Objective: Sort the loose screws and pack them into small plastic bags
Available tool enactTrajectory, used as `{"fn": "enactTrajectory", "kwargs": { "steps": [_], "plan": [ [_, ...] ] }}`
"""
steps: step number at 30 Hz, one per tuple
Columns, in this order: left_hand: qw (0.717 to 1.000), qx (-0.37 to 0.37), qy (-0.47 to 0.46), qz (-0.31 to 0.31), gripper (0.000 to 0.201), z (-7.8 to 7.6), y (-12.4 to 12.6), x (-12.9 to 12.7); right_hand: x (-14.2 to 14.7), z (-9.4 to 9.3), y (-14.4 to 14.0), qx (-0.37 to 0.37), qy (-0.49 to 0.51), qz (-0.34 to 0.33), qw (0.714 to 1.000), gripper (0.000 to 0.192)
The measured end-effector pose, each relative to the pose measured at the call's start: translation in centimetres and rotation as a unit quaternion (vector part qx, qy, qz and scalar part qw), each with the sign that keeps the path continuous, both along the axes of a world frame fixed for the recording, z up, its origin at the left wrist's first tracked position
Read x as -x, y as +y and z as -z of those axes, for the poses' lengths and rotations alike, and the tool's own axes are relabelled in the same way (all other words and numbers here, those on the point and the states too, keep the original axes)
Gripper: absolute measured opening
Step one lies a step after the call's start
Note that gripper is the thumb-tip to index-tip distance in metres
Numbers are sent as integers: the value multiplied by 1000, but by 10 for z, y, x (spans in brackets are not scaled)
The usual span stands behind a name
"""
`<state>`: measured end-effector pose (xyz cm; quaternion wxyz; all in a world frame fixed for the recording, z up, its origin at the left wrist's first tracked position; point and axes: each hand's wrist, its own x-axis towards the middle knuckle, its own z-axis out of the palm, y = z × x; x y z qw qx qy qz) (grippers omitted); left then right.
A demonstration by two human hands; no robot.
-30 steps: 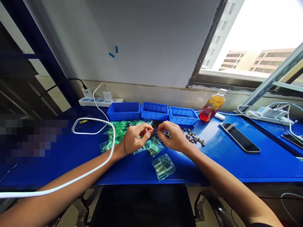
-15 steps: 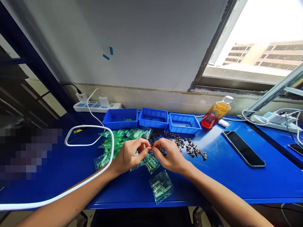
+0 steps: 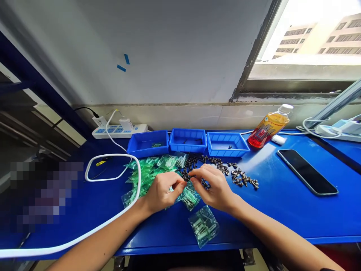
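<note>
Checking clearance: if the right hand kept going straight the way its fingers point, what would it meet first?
The right hand points left and slightly away, so it would probably meet the left hand's fingertips first, with the green bags beyond; depth is uncertain.

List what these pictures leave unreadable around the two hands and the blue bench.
1. Head view: what the left hand and right hand pinch is covered by fingertips.
2. The dark screws are too small to tell apart.
3. Contents of the small green bags are blurred by plastic.
4. A pixelated patch hides the bench's left end.
5. The white cable runs off the left edge.
</note>
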<state>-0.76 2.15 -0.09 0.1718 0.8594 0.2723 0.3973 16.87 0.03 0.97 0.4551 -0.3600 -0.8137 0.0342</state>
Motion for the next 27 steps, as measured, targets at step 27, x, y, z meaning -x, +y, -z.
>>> {"fn": "enactTrajectory", "kwargs": {
  "steps": [27],
  "plan": [
    [998, 63, -6, -19, 10, 2, 6, 11, 4, 9, 13, 56, -69, -53, 995, 10]
  ]
}}
